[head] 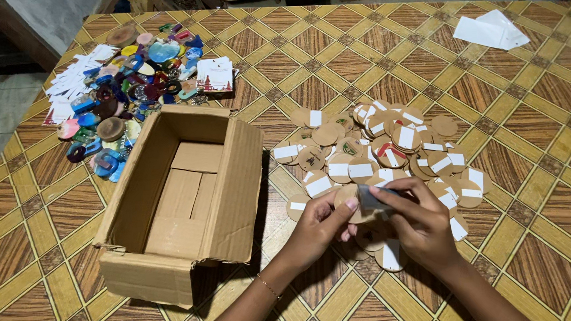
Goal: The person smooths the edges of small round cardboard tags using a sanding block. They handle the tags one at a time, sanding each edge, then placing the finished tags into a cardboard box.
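My left hand [320, 225] and my right hand [421, 222] meet over the near edge of a heap of round wooden discs [389, 150], many with white rectangular stickers. Both hands pinch one round wooden disc [351, 198]. My right fingers also press a small dark grey piece [370, 200] against it. More discs lie under and around the hands. An open, empty cardboard box [182, 197] stands just left of my left hand.
A pile of colourful resin rings and shapes [120, 91] lies at the far left with white cards [73, 77] and small printed cards [215, 75]. White paper sheets [491, 31] sit at the far right. The table [537, 245] has a wood-pattern surface.
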